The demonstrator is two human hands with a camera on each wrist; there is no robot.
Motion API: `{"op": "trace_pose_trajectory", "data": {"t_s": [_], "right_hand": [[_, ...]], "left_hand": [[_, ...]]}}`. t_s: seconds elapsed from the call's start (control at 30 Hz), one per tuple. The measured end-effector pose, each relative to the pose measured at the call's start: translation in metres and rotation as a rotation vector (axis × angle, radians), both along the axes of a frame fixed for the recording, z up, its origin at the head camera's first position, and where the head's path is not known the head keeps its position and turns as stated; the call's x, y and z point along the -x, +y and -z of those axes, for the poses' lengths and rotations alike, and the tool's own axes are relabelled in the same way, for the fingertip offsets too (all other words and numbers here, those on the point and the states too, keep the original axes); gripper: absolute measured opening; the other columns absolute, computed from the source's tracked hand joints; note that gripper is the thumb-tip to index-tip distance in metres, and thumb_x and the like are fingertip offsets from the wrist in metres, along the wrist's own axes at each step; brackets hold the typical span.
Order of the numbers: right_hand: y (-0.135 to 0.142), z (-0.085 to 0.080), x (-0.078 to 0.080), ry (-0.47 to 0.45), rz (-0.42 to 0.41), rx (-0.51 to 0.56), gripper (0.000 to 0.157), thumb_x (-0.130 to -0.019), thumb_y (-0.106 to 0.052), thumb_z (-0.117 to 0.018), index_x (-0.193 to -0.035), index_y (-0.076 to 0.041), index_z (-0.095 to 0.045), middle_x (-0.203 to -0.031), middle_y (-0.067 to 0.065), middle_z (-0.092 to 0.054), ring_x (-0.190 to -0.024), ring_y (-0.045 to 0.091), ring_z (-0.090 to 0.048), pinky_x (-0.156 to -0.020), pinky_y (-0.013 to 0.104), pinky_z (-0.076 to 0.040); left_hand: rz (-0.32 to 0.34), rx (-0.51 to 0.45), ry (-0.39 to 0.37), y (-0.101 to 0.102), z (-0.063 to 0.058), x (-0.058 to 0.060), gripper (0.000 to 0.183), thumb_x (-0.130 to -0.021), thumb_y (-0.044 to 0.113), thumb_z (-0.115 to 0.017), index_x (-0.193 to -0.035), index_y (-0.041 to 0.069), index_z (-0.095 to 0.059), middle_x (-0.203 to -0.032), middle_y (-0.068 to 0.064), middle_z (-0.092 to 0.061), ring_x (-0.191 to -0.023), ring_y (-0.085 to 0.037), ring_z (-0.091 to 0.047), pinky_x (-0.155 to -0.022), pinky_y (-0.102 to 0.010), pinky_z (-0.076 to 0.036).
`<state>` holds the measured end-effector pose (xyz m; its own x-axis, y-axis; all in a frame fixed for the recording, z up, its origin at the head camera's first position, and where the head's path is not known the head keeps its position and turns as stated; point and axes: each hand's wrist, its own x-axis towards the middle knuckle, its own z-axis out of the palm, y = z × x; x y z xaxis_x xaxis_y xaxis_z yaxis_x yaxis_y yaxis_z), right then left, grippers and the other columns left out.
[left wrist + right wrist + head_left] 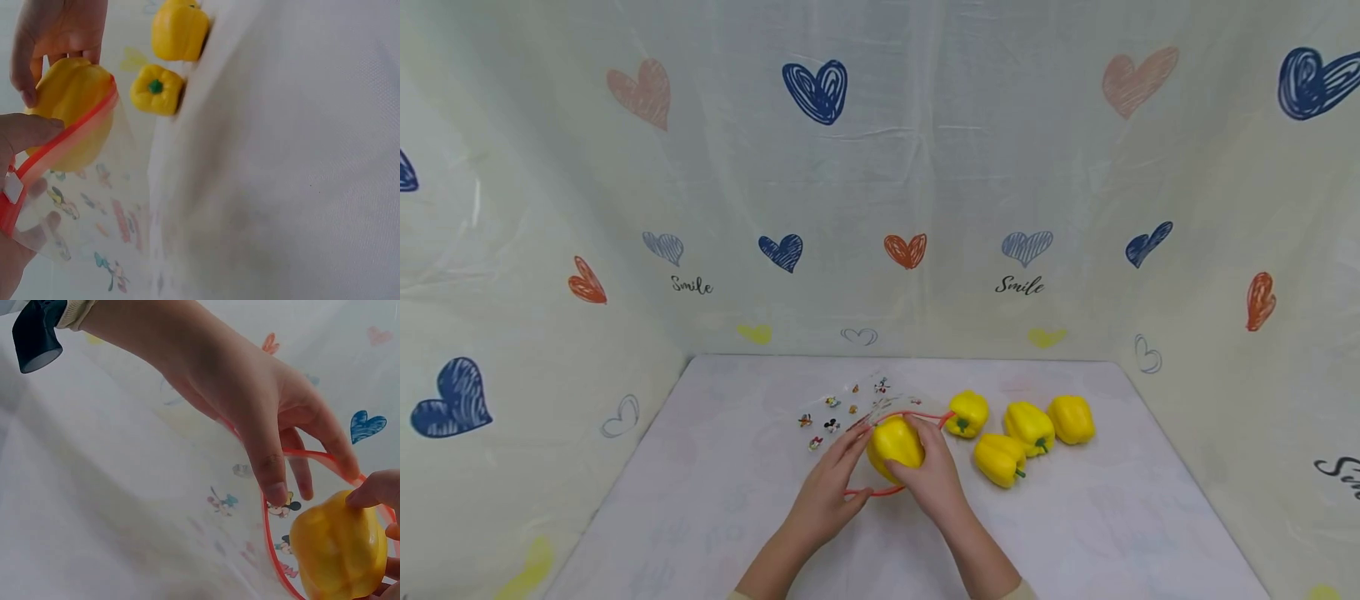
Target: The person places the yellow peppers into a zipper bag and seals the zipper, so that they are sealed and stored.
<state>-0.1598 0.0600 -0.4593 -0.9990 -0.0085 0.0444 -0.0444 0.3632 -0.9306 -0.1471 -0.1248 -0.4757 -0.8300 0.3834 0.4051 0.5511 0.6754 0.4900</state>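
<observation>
A clear zip bag [853, 409] with cartoon prints and a red seal lies mouth toward me, its mouth spread wide. My left hand [827, 496] holds the mouth, thumb near the lower rim and fingers by the upper one. My right hand [934, 475] grips a yellow bell pepper [895, 446], thumb on the near side. This pepper is at the mouth, its lower part behind the clear film in the left wrist view [78, 156]. In the right wrist view the red rim [270, 544] curves around the pepper [337, 544].
Several more yellow bell peppers [1030, 427] sit on the white table [700, 467] to the right of the bag; the nearest pepper [967, 414] is right at the bag's red rim. A heart-printed curtain [917, 167] encloses the back and sides.
</observation>
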Motion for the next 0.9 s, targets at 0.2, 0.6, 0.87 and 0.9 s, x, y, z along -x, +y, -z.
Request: {"op": "trace_pose_trajectory", "data": {"t_s": [0.2,0.6,0.87,0.9], "right_hand": [[0.001,0.002,0.003,0.008,-0.013,-0.005,0.068,-0.079,-0.015,-0.079,-0.14,-0.009,-0.05,-0.137,0.01,-0.049,-0.114,0.029,-0.05,-0.097,0.052,-0.047],[-0.002,0.009,0.012,-0.016,-0.081,-0.045,0.064,-0.079,-0.017,-0.08,-0.137,-0.011,-0.053,-0.131,0.008,-0.049,-0.115,0.03,-0.05,-0.095,0.051,-0.049],[-0.003,0.016,0.021,-0.071,-0.094,-0.092,0.062,-0.08,-0.021,-0.08,-0.136,-0.012,-0.054,-0.13,0.01,-0.051,-0.116,0.03,-0.05,-0.096,0.05,-0.049],[-0.003,0.017,0.022,-0.076,-0.094,-0.097,0.062,-0.081,-0.021,-0.08,-0.136,-0.012,-0.054,-0.131,0.01,-0.051,-0.116,0.03,-0.05,-0.096,0.05,-0.049]], "left_hand": [[-0.001,0.022,-0.053,0.0,0.001,0.001,0.088,-0.072,0.007,-0.086,-0.148,0.009,-0.041,-0.153,-0.006,-0.038,-0.136,-0.022,-0.039,-0.109,-0.04,-0.037],[-0.016,-0.02,-0.067,-0.001,-0.004,0.003,0.087,-0.071,0.004,-0.086,-0.147,0.01,-0.043,-0.151,-0.001,-0.04,-0.133,-0.022,-0.041,-0.11,-0.042,-0.036],[-0.026,-0.05,-0.142,-0.001,-0.003,0.003,0.082,-0.075,0.003,-0.081,-0.147,0.009,-0.042,-0.153,-0.002,-0.038,-0.138,-0.025,-0.037,-0.109,-0.049,-0.034],[-0.028,-0.045,-0.152,0.0,-0.003,0.003,0.082,-0.076,0.004,-0.081,-0.148,0.01,-0.042,-0.154,-0.002,-0.037,-0.138,-0.025,-0.037,-0.109,-0.049,-0.034]]}}
